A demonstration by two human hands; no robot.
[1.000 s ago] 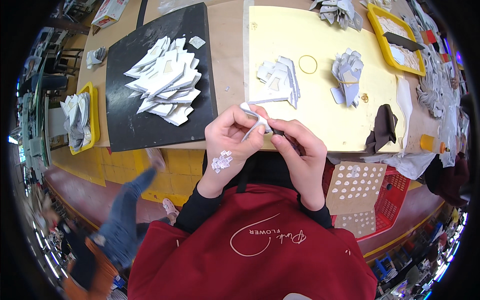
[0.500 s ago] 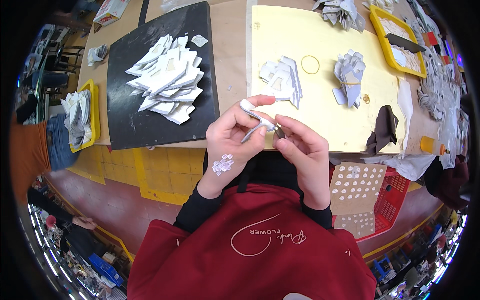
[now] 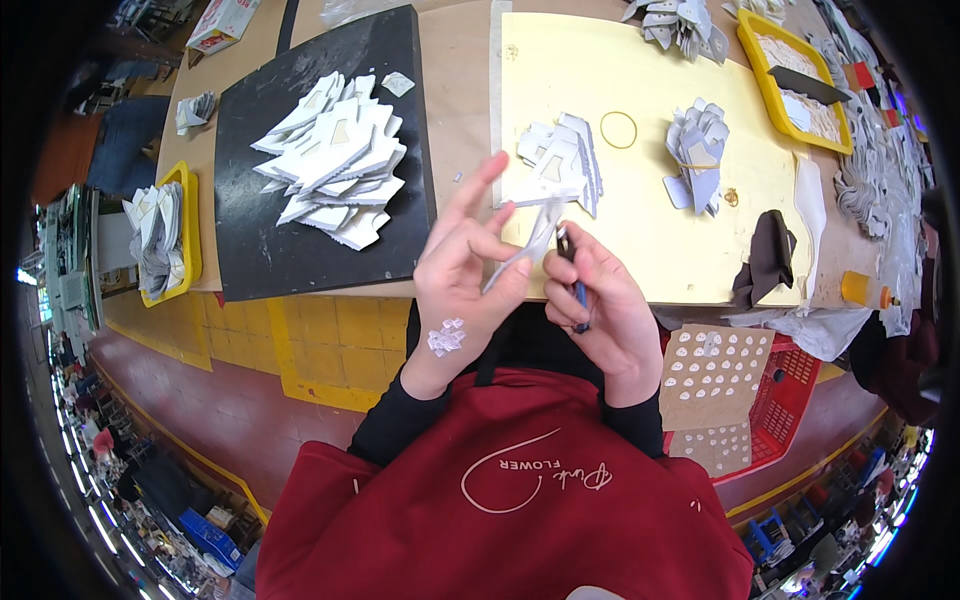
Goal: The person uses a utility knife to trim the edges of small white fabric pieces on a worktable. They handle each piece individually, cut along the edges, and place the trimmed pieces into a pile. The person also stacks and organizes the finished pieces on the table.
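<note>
My left hand (image 3: 465, 265) pinches a folded pale grey-white cut piece (image 3: 540, 235) between thumb and index finger, the other fingers raised and spread. The piece is blurred. Small whitish stickers (image 3: 446, 337) cover the back of my left wrist. My right hand (image 3: 603, 290) is closed round a slim tool (image 3: 580, 292), dark at the top and blue lower down; its exact kind is hard to make out. Its upper end lies close beside the piece. Just beyond both hands, a small stack of similar pieces (image 3: 555, 160) rests on the yellow board (image 3: 640, 255).
A large pile of white pieces (image 3: 335, 150) covers part of a black board (image 3: 240, 250) on the left. A rubber band (image 3: 619, 130), a banded bundle (image 3: 697, 150) and dark brown cloth (image 3: 768, 255) lie rightward. Yellow trays (image 3: 188, 230) flank the table; a red crate (image 3: 785, 400) stands below right.
My left fingers have lifted and spread, and the held piece has tilted upright. My right hand has turned, showing the tool's blue part. An orange-clad person at the left has moved away.
</note>
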